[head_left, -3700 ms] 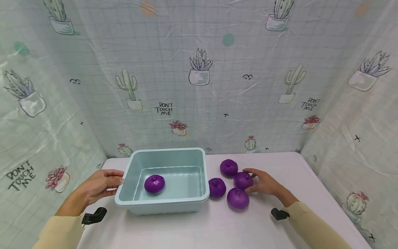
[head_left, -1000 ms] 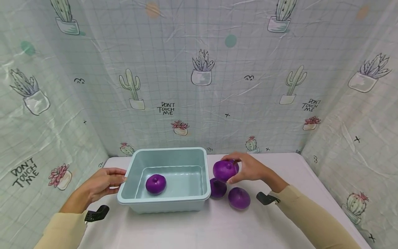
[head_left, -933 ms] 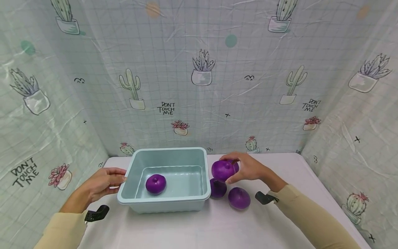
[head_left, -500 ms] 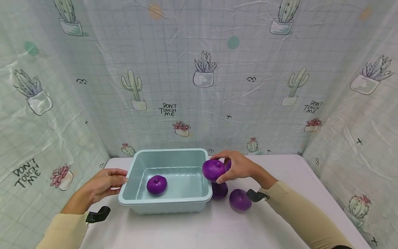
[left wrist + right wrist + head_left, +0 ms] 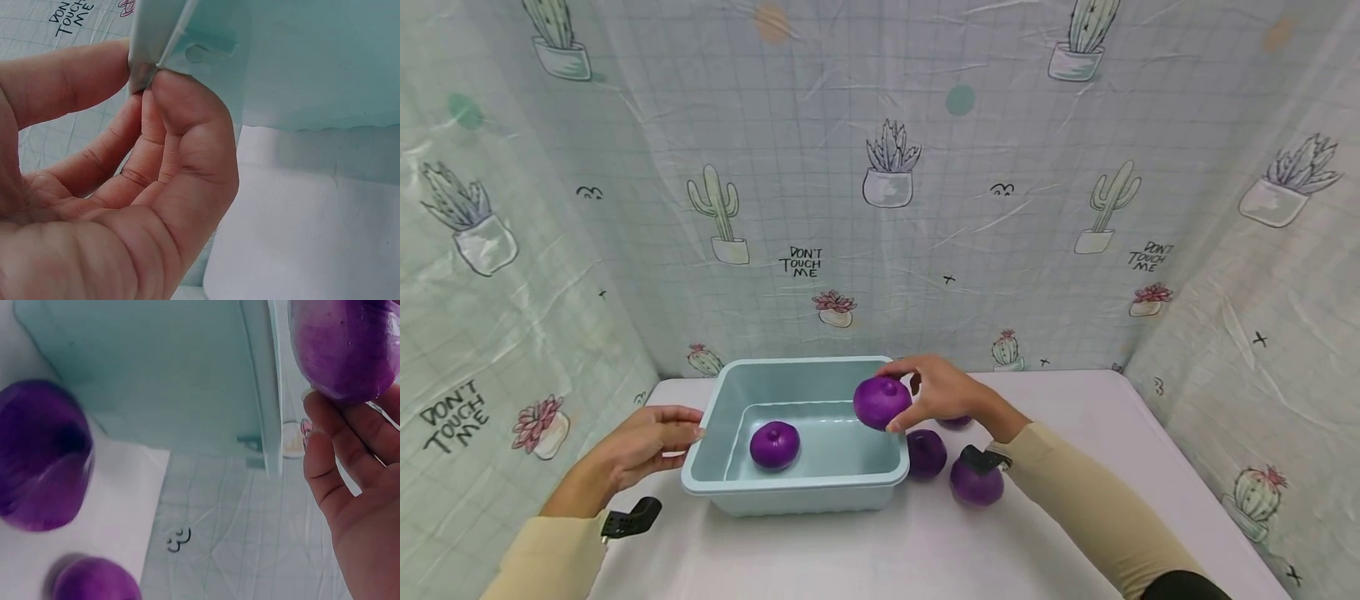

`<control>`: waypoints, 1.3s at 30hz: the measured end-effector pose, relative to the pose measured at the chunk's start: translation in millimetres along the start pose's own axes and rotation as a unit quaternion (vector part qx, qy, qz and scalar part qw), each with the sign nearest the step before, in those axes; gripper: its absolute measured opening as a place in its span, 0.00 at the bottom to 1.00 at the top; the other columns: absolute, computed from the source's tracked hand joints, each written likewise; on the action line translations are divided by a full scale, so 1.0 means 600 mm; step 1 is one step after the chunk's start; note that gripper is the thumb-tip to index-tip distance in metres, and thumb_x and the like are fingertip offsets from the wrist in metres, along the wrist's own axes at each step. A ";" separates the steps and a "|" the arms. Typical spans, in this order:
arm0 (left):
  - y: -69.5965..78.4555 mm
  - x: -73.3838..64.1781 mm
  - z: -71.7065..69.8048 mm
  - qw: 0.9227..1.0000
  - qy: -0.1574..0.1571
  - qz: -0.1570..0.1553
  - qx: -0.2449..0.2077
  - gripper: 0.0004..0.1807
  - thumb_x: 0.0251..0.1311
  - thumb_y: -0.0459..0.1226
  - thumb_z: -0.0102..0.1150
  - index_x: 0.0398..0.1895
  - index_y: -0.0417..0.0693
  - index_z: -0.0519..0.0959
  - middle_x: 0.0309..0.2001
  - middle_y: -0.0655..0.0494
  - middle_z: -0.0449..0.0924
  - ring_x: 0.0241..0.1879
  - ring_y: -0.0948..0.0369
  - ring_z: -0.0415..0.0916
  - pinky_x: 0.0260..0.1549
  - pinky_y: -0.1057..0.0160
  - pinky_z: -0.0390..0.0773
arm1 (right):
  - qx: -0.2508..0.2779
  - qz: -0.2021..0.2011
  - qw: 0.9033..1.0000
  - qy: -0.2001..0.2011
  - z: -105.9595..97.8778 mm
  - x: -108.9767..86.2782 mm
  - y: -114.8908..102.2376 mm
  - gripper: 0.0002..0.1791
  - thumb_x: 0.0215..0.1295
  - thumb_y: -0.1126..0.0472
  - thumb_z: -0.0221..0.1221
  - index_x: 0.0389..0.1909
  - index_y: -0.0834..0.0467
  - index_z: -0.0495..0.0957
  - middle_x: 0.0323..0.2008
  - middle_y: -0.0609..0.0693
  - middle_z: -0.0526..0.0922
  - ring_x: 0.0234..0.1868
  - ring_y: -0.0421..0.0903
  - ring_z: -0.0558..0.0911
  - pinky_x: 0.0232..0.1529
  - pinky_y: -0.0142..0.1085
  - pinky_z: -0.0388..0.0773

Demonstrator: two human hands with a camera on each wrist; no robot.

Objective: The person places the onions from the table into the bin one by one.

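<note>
My left hand (image 5: pixel 651 446) pinches the left rim of a pale blue-green plastic bin (image 5: pixel 797 482) between thumb and fingers; the left wrist view shows the thumb (image 5: pixel 194 125) against the rim's edge. In my right hand (image 5: pixel 936 390) is a glossy, squat, round purple onion (image 5: pixel 880 402) with a small nub on top. It hangs over the bin's right side, above the floor, gripped between thumb and fingers. Another purple onion (image 5: pixel 774 445) lies inside the bin, left of its middle.
Right of the bin on the white table (image 5: pixel 880 554) sit more purple onions: one (image 5: pixel 927 454) close to the bin wall, one (image 5: pixel 976 483) nearer the front, partly behind the wrist camera, and one (image 5: pixel 955 422) mostly hidden by my right hand. A cactus-print curtain (image 5: pixel 880 275) surrounds the table.
My right hand has taken an onion from the group on the right, lifted it and carried it left over the bin's right rim. The left hand stays at the left rim.
</note>
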State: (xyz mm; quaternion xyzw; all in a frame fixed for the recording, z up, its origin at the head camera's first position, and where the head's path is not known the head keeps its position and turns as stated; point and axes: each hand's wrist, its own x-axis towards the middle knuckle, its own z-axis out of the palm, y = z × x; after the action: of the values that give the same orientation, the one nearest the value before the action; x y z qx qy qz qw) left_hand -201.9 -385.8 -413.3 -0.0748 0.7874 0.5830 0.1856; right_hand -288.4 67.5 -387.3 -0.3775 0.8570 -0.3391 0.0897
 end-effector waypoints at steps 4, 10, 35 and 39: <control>0.001 -0.002 0.000 1.000 0.002 0.002 0.000 0.30 0.68 0.36 0.65 0.67 0.29 0.68 0.47 0.54 0.84 0.43 0.57 0.82 0.44 0.59 0.87 | 0.008 0.003 1.000 -0.013 0.008 0.021 -0.011 0.43 0.43 0.45 0.81 0.64 0.50 0.81 0.55 0.46 0.87 0.49 0.43 0.82 0.49 0.37 0.80; 0.002 0.000 0.001 1.000 0.001 -0.004 -0.006 0.29 0.68 0.36 0.65 0.67 0.30 0.68 0.47 0.54 0.84 0.43 0.57 0.82 0.44 0.59 0.87 | 0.025 0.015 0.999 -0.023 0.015 0.047 -0.021 0.43 0.45 0.47 0.82 0.65 0.51 0.80 0.55 0.47 0.87 0.44 0.47 0.83 0.45 0.36 0.82; -0.005 0.002 -0.002 1.000 -0.003 0.014 0.004 0.29 0.69 0.37 0.64 0.67 0.29 0.69 0.48 0.53 0.85 0.43 0.57 0.83 0.45 0.59 0.88 | 0.033 0.044 0.997 -0.054 0.054 0.144 -0.056 0.46 0.49 0.46 0.80 0.69 0.57 0.76 0.57 0.49 0.86 0.54 0.43 0.82 0.54 0.34 0.82; -0.003 0.003 -0.001 1.000 -0.004 0.014 0.004 0.29 0.69 0.36 0.64 0.67 0.29 0.69 0.47 0.54 0.85 0.43 0.57 0.83 0.45 0.59 0.88 | 0.017 0.049 0.997 -0.058 0.063 0.153 -0.056 0.46 0.50 0.46 0.80 0.69 0.57 0.75 0.58 0.50 0.85 0.55 0.43 0.82 0.55 0.34 0.81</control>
State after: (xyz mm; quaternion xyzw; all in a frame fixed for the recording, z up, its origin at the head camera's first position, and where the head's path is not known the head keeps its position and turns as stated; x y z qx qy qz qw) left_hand -203.1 -386.5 -415.4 -0.0606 0.7898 0.5830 0.1807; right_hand -317.4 -33.4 -384.6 -0.3531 0.8619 -0.3259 0.1623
